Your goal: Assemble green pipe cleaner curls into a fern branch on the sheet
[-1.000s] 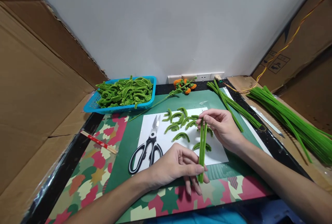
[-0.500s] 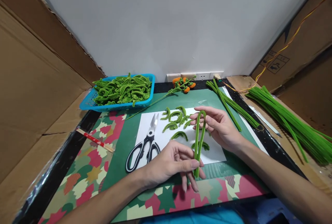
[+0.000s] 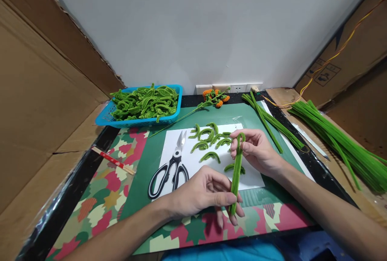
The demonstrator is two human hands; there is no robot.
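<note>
A green fuzzy stem [image 3: 237, 168], folded into a narrow loop, stands nearly upright between my hands. My left hand [image 3: 211, 194] pinches its lower ends between thumb and fingers. Near the bend at the top, my right hand [image 3: 254, 148] is closed on the loop, thumb against fingers. Behind them, several short curved green pieces [image 3: 210, 156] lie on a white sheet [image 3: 187, 154]. Scissors [image 3: 173, 164] with black and white handles rest partly open on the sheet's left side, beyond my left forearm.
A blue basket [image 3: 102, 120] of green pieces stands at the back left. An orange flower stem [image 3: 219, 99] lies by the wall. Green stem bundles [image 3: 341, 144] and a white pen-like tool [image 3: 310, 142] are at right; red-wrapped chopsticks [image 3: 111, 159] lie at left.
The loop's two sides have come together into a narrower strip. My right hand has closed on its top, and both hands sit slightly further right in the view.
</note>
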